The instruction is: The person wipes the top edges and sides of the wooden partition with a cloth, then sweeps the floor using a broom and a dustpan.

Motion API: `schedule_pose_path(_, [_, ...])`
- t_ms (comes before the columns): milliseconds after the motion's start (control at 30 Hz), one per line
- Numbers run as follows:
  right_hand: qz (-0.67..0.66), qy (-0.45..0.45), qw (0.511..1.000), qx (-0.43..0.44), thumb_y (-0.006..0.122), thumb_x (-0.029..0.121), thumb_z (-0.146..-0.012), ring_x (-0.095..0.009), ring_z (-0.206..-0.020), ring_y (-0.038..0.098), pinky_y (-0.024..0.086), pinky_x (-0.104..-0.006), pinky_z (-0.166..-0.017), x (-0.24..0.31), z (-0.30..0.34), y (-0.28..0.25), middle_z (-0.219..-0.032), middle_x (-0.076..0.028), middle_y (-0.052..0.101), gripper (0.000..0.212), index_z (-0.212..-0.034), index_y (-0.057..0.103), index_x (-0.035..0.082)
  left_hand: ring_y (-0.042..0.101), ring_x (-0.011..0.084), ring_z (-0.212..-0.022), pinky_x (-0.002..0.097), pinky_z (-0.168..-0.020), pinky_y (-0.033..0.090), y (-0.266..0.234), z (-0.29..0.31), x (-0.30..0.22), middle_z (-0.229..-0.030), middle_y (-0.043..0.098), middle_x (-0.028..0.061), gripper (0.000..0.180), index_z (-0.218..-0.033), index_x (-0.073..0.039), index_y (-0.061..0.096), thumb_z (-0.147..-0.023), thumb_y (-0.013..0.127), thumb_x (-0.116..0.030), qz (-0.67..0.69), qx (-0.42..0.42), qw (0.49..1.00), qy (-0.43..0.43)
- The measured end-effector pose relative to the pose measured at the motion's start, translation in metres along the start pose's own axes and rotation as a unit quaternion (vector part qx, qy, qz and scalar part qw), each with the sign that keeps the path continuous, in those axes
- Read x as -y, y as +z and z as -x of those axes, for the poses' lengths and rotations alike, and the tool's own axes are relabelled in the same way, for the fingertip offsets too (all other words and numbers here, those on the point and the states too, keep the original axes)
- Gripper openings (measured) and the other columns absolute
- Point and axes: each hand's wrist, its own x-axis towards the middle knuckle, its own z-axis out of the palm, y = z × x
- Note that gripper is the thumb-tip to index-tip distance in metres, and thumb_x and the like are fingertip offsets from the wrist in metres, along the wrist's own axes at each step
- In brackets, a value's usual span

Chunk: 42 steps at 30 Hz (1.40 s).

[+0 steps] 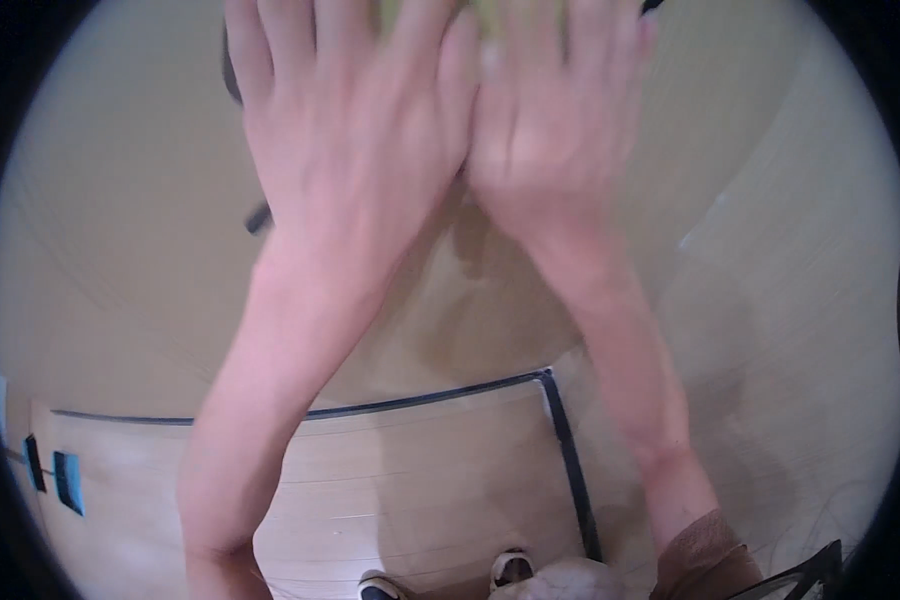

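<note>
Partly hidden yellow-green thing (488, 14): at the upper edge of the view, showing only in slivers between and under the fingers; its outline and far side are cut off.
Likely handling: little to judge by; weight and slipperiness cannot be told. The even colour hints at something light, perhaps soft or pliable, and I would not count it fragile or tough.
Where to hold: probably by its two opposite sides, one hand each, with spread pressure rather than a pinch, until its stiffness is known.
Left hand (355, 130): back upward, fingers long and slightly parted over the thing; tips out of view, so I cannot tell whether they grip or only rest.
Right hand (555, 140): back upward beside the left, the two meeting or overlapping at the thumbs; fingers blurred, extended, grip equally unclear.
Dark pieces close by: one dark edge (232, 70) beside the left little finger, and a short dark stub (258, 218) next to the left wrist.
Tan surface (770, 200): spreads to both sides of the hands, giving sideways room.
Dark strip (430, 398): an edge line nearer the body, turning a corner between the forearms; shoes (512, 568) show beyond it.
</note>
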Motion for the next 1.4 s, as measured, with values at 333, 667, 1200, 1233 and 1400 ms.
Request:
schedule_pose_path(333, [0.08,0.072,0.991,0.083,0.04,0.034,-0.096,-0.05,-0.139,0.009,0.013,-0.0591,-0.112,-0.028,0.139,-0.01,-0.153,-0.026,0.009,0.069,-0.148,0.011,-0.001,0.021,0.0233,-0.142,0.0428,-0.115,0.017,-0.009,0.082,-0.092,-0.153,0.024,0.0034,0.058,-0.148,-0.022,0.028,-0.093,0.042,-0.034,0.152,0.173,0.972,0.047])
schedule_pose_path(667, [-0.151,0.445,0.842,0.263,0.043,0.016,-0.096,-0.046,-0.141,-0.005,0.001,-0.0499,-0.115,0.071,0.337,-0.04,-0.15,-0.032,-0.014,0.073,-0.143,-0.005,-0.011,0.003,0.0098,-0.145,0.0313,-0.119,0.002,-0.05,0.255,-0.122,-0.158,0.001,-0.009,0.069,-0.152,-0.018,0.003,-0.094,0.038,-0.031,0.081,0.442,0.828,0.336])
schedule_pose_path(1200, [-0.122,0.115,0.983,0.077,0.05,0.025,-0.09,-0.038,-0.141,0.018,0.017,-0.0589,-0.11,0.053,-0.044,-0.039,-0.152,-0.022,0.019,0.059,-0.143,0.034,0.005,0.025,0.0303,-0.14,0.0439,-0.112,0.025,-0.065,-0.039,0.033,-0.15,0.03,0.0154,0.058,-0.145,-0.009,0.035,-0.094,0.046,-0.035,0.022,0.219,0.973,0.07])
schedule_pose_path(1233, [-0.133,0.119,0.981,0.072,0.05,0.025,-0.09,-0.038,-0.141,0.018,0.017,-0.0589,-0.11,0.055,-0.051,-0.036,-0.152,-0.022,0.019,0.059,-0.143,0.034,0.005,0.024,0.0321,-0.141,0.0452,-0.112,0.024,-0.065,-0.043,0.041,-0.15,0.028,0.0175,0.061,-0.145,-0.006,0.032,-0.093,0.047,-0.034,0.021,0.211,0.976,0.046])
schedule_pose_path(1400, [-0.136,0.039,0.981,0.135,0.054,0.041,-0.088,-0.031,-0.138,0.032,0.023,-0.0522,-0.11,0.077,-0.011,-0.004,-0.147,-0.014,0.037,0.062,-0.141,0.042,0.011,0.02,0.0353,-0.142,0.0499,-0.115,0.017,-0.068,0.019,0.064,-0.15,0.026,0.023,0.064,-0.142,0.005,0.03,-0.087,0.05,-0.02,0.06,0.273,0.96,0.002])
